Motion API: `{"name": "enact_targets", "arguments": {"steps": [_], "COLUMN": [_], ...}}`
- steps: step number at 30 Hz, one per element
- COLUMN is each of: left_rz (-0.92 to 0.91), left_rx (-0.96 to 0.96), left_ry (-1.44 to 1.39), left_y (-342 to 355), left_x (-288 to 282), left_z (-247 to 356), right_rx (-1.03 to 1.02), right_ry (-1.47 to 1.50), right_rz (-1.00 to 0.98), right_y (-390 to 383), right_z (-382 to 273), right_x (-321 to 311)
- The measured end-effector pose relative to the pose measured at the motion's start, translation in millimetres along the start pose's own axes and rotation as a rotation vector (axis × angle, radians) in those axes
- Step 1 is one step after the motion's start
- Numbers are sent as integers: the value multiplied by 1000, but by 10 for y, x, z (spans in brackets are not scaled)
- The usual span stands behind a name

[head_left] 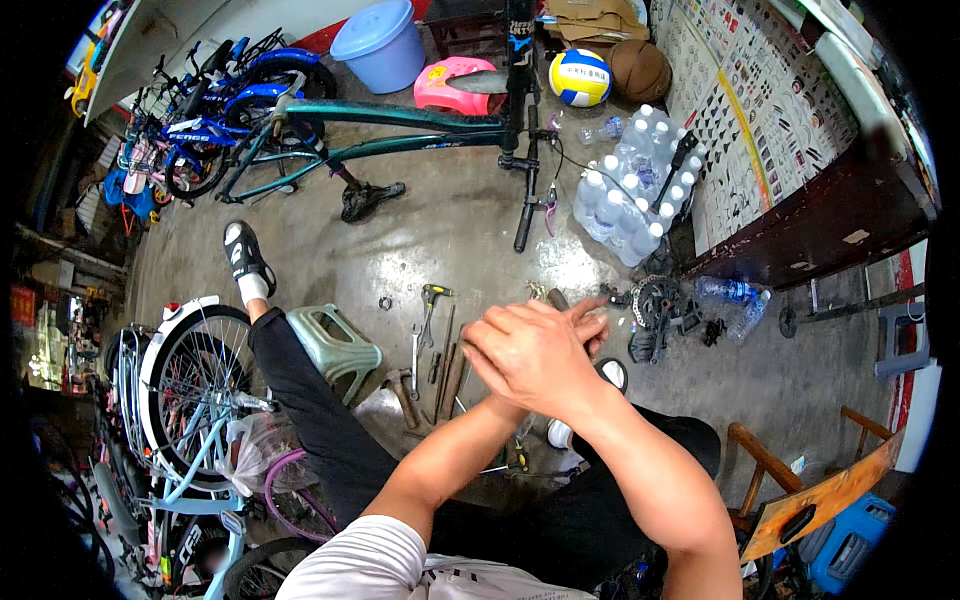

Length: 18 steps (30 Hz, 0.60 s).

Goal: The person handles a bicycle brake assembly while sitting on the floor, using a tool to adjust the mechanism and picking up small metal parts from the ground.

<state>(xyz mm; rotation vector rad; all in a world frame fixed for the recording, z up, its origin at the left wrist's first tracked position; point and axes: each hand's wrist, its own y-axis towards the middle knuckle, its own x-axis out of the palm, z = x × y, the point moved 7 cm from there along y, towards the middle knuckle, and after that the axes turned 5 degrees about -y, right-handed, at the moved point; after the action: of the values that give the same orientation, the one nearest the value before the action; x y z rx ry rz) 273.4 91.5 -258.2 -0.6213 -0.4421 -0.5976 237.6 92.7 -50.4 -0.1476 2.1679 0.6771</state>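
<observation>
Both forearms cross right under the camera, right hand point(535, 355) clasped flat over the left hand point(588, 322), nothing visibly pinched, so I'd keep rubbing them firmly above the tools point(430, 360) lying on the floor point(470, 230) at 9 o'clock.

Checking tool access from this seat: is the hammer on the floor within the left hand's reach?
Probably yes. The hammer lies on open floor beside the left leg, nothing covering it, but the left hand is clasped under the right hand and must free itself.

bike repair shop | teal bicycle frame point(400, 135) | floor tools point(430, 350) | parked bicycles point(215, 100)
</observation>
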Motion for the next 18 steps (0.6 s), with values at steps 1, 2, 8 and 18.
{"name": "enact_targets", "arguments": {"steps": [1,2,8,18], "left_rz": [43,-7,-18,363], "left_rx": [43,-3,-23,-219], "left_ry": [-4,-4,103,167], "left_y": [-42,-14,-40,-1105], "left_x": [-252,-155,-330,-1506], "left_z": [-176,-292,-1152,-1816], "right_rx": [-64,-60,-68,68], "right_ry": [46,19,-7,-79], "right_rz": [3,-20,-183,-676], "right_y": [51,23,-17,-393], "right_z": [-196,-179,-243,86], "right_x": [75,101,274,563]}}
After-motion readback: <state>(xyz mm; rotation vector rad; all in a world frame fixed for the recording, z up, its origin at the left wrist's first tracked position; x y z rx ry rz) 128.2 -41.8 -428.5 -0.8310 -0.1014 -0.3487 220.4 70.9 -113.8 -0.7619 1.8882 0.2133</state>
